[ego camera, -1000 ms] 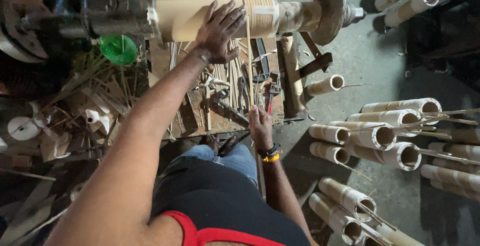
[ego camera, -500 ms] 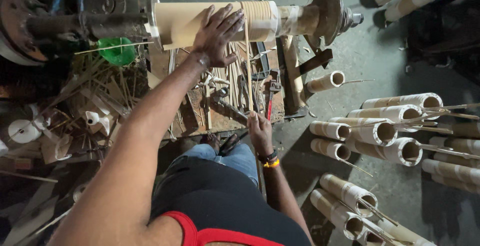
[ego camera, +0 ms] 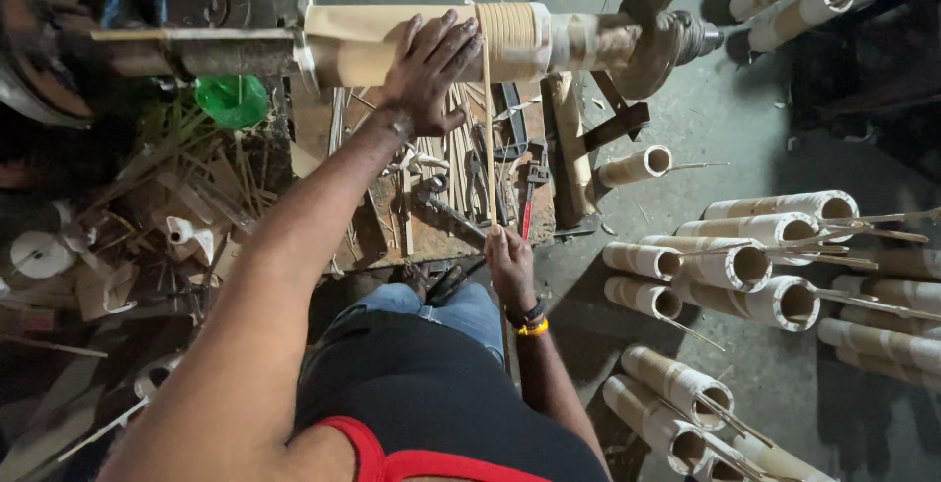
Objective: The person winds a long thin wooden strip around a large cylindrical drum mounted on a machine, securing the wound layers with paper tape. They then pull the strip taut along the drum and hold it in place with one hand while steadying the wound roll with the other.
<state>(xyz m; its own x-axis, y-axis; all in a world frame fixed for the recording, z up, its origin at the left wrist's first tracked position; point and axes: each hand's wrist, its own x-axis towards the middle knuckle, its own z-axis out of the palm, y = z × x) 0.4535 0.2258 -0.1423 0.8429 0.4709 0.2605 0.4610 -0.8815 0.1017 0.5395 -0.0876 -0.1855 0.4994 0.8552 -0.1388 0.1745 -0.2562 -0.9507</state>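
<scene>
Nearest the camera, a black garment with a red hem (ego camera: 431, 394) and blue jeans (ego camera: 431, 307) are seen from above. The right hand (ego camera: 510, 268), with a dark and yellow wristband (ego camera: 530, 320) at the wrist, is closed around a thin pale cane strip (ego camera: 487, 139). The strip is held taut and runs straight up from this hand to the tube beyond.

Between the knees and the tube, a rusty work surface (ego camera: 412, 232) is covered with loose sticks, strips and hand tools, among them red-handled pliers (ego camera: 526, 198). To the left, a heap of offcuts and paper scraps (ego camera: 147, 237) lies on the floor, with a green bowl-shaped object (ego camera: 231, 100) beyond it.

To the right, wound cardboard tubes (ego camera: 755, 266) lie in a loose group on the concrete floor (ego camera: 706, 129), several with a strip end sticking out. One shorter tube (ego camera: 635, 165) lies apart, closer to the work surface.

Farthest away, a cardboard tube (ego camera: 358, 41) is mounted horizontally on a metal spindle (ego camera: 186, 46). The left hand (ego camera: 426, 70) is laid flat on the tube, fingers spread, grasping nothing. Just beside its fingertips, a band of wound strip (ego camera: 510, 36) encircles the tube where the taut strip meets it. A disc-shaped fitting (ego camera: 647, 36) closes the right end of the spindle.
</scene>
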